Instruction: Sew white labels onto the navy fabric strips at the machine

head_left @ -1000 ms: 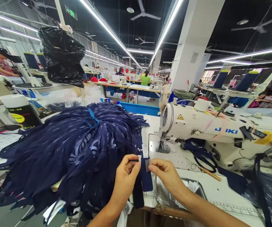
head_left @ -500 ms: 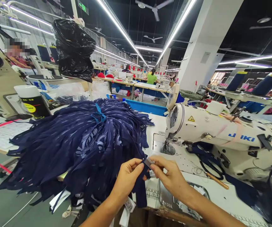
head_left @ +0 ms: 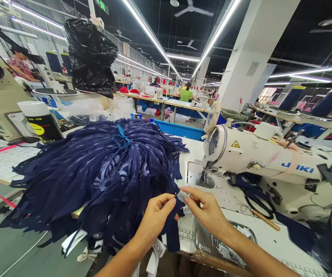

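My left hand [head_left: 158, 211] pinches the edge of a navy fabric strip [head_left: 172, 231] between thumb and forefinger; the strip hangs down below it. Close beside it, my right hand [head_left: 205, 207] is closed on a small white label [head_left: 182, 195], whose near end meets the navy fabric. Whether label and fabric are joined cannot be made out. To the left lies a large bundle of navy fabric pieces [head_left: 125, 169], tied at the top with a blue strip [head_left: 122, 139]. More white labels [head_left: 158, 250] with printed letters hang below my left wrist.
A white sewing machine [head_left: 258, 154] stands at the right. Black scissors [head_left: 259, 206] and a wooden-handled tool [head_left: 265, 220] lie in front of it. A spray can [head_left: 40, 123] and a black plastic bag [head_left: 91, 57] are at the left. Other people sit at machines farther back.
Both hands stay nearly in place, pinching the fabric and label. The label shows a little more between my fingers, and the whole view has shifted slightly.
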`<move>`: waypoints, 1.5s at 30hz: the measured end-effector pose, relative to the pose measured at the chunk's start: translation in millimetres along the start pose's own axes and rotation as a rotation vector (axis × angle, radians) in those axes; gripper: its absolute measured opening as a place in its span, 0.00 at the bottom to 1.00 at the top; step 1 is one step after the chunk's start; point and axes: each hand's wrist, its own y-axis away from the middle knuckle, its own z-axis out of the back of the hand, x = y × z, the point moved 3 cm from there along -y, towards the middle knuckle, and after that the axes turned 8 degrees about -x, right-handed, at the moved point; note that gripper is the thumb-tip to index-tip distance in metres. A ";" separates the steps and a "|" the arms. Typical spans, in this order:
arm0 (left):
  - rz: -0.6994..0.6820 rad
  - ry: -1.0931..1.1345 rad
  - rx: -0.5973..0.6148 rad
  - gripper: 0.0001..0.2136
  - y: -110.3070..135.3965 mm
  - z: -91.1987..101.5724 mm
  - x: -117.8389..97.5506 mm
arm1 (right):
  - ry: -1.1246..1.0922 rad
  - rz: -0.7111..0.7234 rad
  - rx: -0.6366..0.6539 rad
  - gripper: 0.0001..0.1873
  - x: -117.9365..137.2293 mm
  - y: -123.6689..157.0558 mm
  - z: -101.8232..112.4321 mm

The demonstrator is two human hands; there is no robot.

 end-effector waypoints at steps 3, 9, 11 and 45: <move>-0.017 -0.015 0.003 0.12 -0.2 0.0 0.8 | 0.025 0.008 -0.006 0.16 -1.7 0.9 -0.3; -0.068 -0.022 -0.031 0.10 2.9 -1.5 -2.8 | 0.108 0.046 -0.011 0.16 1.0 2.6 -2.2; -0.082 -0.031 -0.043 0.09 3.5 -1.7 -3.8 | 0.131 0.081 -0.020 0.16 0.9 3.8 -4.1; -0.103 -0.148 0.105 0.10 -0.5 -2.1 4.2 | -0.012 0.023 0.471 0.15 -5.2 -14.9 8.7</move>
